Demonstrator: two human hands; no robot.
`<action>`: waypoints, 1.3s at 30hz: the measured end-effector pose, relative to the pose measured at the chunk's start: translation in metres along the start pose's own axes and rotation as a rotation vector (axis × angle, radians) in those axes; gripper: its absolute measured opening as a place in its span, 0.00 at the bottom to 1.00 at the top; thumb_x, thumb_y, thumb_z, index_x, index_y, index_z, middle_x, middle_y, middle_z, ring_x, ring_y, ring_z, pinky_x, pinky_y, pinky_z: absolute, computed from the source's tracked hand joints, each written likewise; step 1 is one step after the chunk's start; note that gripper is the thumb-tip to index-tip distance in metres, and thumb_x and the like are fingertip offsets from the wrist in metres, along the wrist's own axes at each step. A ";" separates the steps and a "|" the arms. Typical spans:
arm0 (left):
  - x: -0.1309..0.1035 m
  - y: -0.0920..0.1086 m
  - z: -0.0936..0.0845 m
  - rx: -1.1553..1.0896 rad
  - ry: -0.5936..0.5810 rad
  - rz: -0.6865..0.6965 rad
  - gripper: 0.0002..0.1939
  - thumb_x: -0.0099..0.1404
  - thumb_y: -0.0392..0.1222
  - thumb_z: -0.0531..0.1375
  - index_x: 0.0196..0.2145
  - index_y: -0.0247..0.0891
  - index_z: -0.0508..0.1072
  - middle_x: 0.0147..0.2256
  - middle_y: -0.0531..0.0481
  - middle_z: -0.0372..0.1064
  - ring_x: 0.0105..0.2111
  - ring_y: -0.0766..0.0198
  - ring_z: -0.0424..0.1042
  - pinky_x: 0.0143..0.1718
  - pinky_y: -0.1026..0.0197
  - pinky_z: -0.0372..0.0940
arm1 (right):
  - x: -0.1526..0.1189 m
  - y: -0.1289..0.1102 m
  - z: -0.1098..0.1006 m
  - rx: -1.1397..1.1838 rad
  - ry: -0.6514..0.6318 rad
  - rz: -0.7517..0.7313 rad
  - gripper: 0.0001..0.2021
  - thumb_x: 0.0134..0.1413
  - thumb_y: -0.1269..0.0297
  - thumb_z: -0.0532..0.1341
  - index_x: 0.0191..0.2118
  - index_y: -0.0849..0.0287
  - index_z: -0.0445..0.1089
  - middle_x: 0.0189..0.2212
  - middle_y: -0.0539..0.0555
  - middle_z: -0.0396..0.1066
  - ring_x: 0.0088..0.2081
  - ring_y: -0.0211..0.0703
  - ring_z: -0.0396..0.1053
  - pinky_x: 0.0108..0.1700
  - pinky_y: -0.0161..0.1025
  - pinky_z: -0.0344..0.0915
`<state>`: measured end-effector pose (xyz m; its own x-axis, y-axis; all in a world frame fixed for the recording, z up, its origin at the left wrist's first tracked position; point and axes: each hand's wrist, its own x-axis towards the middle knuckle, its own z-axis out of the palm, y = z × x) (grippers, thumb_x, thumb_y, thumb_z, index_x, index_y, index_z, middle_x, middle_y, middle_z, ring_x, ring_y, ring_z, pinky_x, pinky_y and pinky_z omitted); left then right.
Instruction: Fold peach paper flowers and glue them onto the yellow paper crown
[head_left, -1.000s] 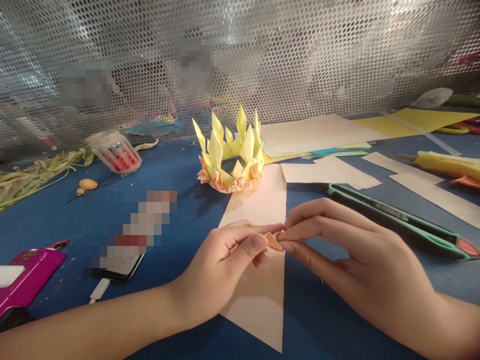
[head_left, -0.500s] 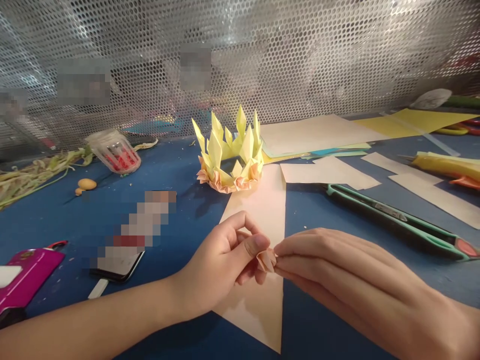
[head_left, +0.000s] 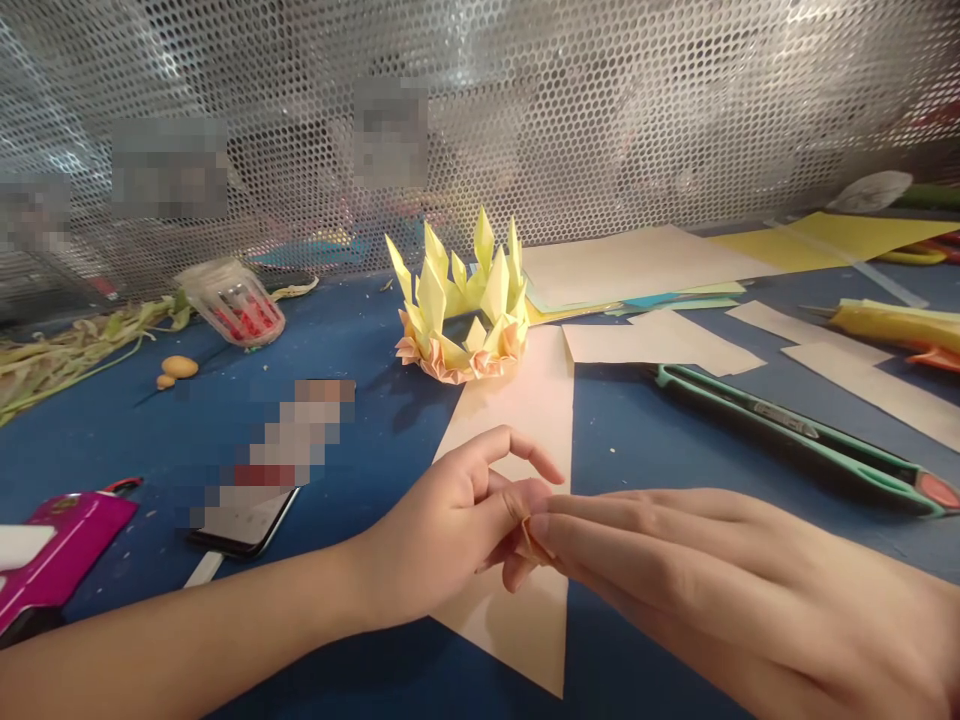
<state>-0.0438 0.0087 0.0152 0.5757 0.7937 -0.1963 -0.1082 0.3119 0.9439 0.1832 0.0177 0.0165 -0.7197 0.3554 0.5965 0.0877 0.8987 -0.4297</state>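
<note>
A small folded piece of peach paper (head_left: 531, 543) is pinched between my two hands, mostly covered by fingers. My left hand (head_left: 469, 515) grips it with thumb and fingers, its index finger raised and curved. From the right, my right hand (head_left: 675, 560) presses its fingertips on the same piece. Below both hands lies a long peach paper strip (head_left: 517, 630). Beyond them stands a crown of pointed yellow folded paper (head_left: 431, 300) with peach folded pieces around its base, resting at the strip's far end.
On the left are a phone (head_left: 247, 520), a magenta tool (head_left: 82, 545), a jar with red bits (head_left: 244, 310) and dried stalks (head_left: 82, 345). A green-and-black cutter (head_left: 795, 430) and paper pieces (head_left: 667, 340) lie right. Perforated metal (head_left: 562, 130) rises behind.
My right fingers have moved left over the folded piece and now meet my left thumb. My left index finger has lifted and stretched to the right. The folded piece is more hidden.
</note>
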 end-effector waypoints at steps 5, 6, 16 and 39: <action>0.003 0.002 0.000 0.078 0.015 -0.020 0.15 0.77 0.55 0.61 0.44 0.40 0.69 0.18 0.61 0.66 0.17 0.72 0.56 0.21 0.69 0.51 | 0.007 0.003 -0.004 -0.008 -0.008 0.057 0.17 0.68 0.80 0.60 0.54 0.53 0.76 0.47 0.51 0.85 0.43 0.40 0.86 0.52 0.25 0.78; 0.003 0.002 0.000 0.073 0.024 -0.006 0.16 0.77 0.56 0.61 0.42 0.40 0.69 0.19 0.59 0.68 0.17 0.73 0.57 0.21 0.69 0.53 | 0.008 0.004 -0.003 -0.042 0.011 0.049 0.14 0.68 0.79 0.62 0.50 0.54 0.77 0.46 0.52 0.84 0.42 0.39 0.85 0.52 0.25 0.77; 0.002 0.001 0.001 -0.093 0.272 0.106 0.17 0.60 0.41 0.79 0.45 0.38 0.82 0.41 0.52 0.83 0.40 0.67 0.81 0.48 0.65 0.73 | 0.018 0.005 0.004 -0.050 0.262 0.430 0.10 0.66 0.65 0.67 0.30 0.53 0.77 0.32 0.52 0.81 0.30 0.40 0.79 0.29 0.32 0.75; -0.001 0.006 0.001 0.102 0.096 0.110 0.15 0.70 0.49 0.69 0.30 0.37 0.81 0.29 0.53 0.74 0.26 0.69 0.63 0.34 0.62 0.63 | 0.006 0.010 -0.001 -0.255 0.126 0.079 0.08 0.70 0.73 0.62 0.45 0.50 0.72 0.43 0.50 0.78 0.38 0.39 0.82 0.44 0.31 0.79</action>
<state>-0.0442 0.0097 0.0212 0.4845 0.8679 -0.1099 -0.0804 0.1692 0.9823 0.1802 0.0290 0.0166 -0.6137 0.4415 0.6545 0.3218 0.8969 -0.3032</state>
